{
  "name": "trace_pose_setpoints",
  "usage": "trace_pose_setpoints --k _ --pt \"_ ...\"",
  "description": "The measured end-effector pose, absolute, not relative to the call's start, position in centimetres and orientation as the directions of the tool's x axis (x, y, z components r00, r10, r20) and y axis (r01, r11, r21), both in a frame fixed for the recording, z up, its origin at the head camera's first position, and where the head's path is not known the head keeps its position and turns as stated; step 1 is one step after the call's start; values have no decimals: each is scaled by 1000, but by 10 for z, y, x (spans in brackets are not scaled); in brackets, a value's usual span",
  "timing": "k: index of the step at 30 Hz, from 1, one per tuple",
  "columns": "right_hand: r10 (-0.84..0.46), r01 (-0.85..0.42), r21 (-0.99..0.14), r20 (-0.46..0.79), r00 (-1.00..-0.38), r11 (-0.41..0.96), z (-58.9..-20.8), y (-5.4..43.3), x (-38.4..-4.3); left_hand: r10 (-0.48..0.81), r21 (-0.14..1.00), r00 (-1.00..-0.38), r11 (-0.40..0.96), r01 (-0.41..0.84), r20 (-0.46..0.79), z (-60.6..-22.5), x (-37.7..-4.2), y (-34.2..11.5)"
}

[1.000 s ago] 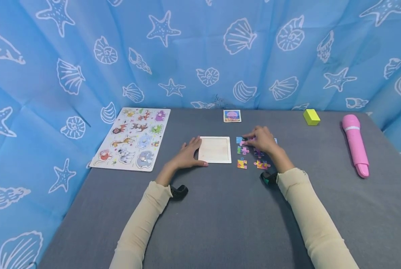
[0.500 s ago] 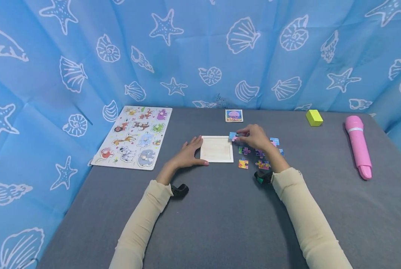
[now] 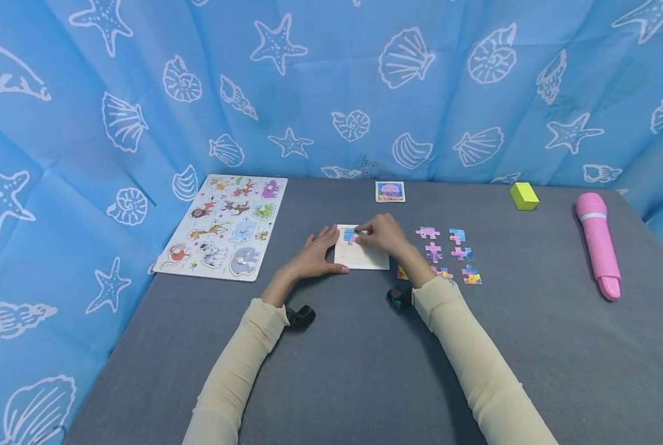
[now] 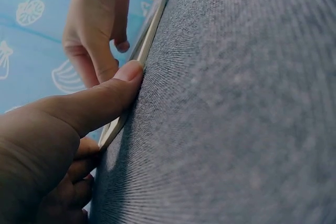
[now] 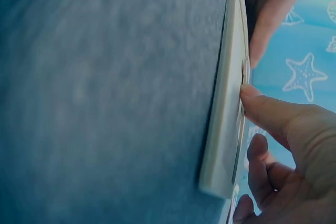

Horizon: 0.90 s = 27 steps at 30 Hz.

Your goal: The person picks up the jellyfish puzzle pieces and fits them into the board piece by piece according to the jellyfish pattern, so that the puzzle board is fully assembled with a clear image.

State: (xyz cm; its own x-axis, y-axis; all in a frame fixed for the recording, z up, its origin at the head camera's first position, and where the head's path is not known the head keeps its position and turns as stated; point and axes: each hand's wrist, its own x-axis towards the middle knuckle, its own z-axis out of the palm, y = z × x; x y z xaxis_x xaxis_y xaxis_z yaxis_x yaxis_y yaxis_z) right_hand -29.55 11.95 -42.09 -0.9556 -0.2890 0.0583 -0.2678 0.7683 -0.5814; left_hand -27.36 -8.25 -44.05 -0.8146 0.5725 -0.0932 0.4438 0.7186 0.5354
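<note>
Now pinches a blue-and-pink puzzle piece (image 3: 350,235) with the right hand (image 3: 387,235), at the far left corner of a shallow wooden tray (image 3: 359,259). Just left of that pinch, braces the tray with the left hand (image 3: 311,254), thumb and fingers spread. Apparently busy seating this piece; probably needs to square it into the corner, then press flat. Has at least 7 loose pieces (image 3: 434,252) right of the grip, and 1 small picture card (image 3: 389,191) beyond.
</note>
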Motion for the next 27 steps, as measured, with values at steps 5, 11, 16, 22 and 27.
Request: trace_pose_setpoints --k 5,11,16,22,27 --pt "-279 -253 -583 47 -959 772 -422 116 -294 580 543 -810 710 449 -89 -440 -273 -81" --pt "-256 -236 -591 50 -965 772 -425 115 -294 584 555 -807 702 446 -90 -439 -272 -79" --pt "-254 -233 -607 52 -966 760 -426 117 -295 579 556 -809 706 438 -98 -440 -273 -77" --pt "-255 -229 -644 53 -965 730 -424 130 -297 580 564 -809 702 435 -97 -440 -274 -79" --pt "-233 -200 -664 40 -972 720 -417 152 -295 617 579 -782 668 467 -82 -442 -275 -82"
